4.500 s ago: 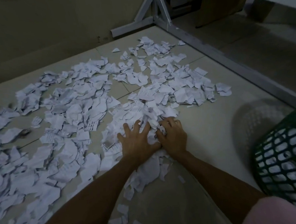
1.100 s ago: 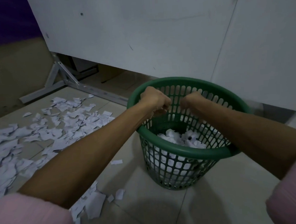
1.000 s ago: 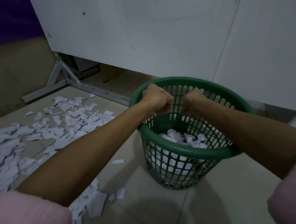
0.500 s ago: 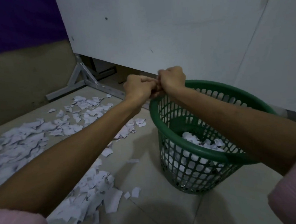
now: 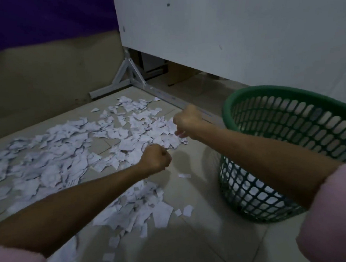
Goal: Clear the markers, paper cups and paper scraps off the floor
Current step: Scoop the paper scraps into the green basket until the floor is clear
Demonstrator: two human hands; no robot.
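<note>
White paper scraps [image 5: 68, 149] lie spread across the tiled floor [image 5: 195, 241], beneath and beyond both hands. The left hand [image 5: 156, 159] and right hand [image 5: 185, 120] hover clenched, seemingly holding nothing. A green basket [image 5: 288, 107] holding scraps stands right, below a white panel [image 5: 232, 30].

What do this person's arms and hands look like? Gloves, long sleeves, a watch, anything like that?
Both forearms are bare, with short pale pink sleeves ending above the elbows. The left hand and right hand wear no gloves. No watch, bracelet or ring shows, though the dim light could hide small details.
</note>
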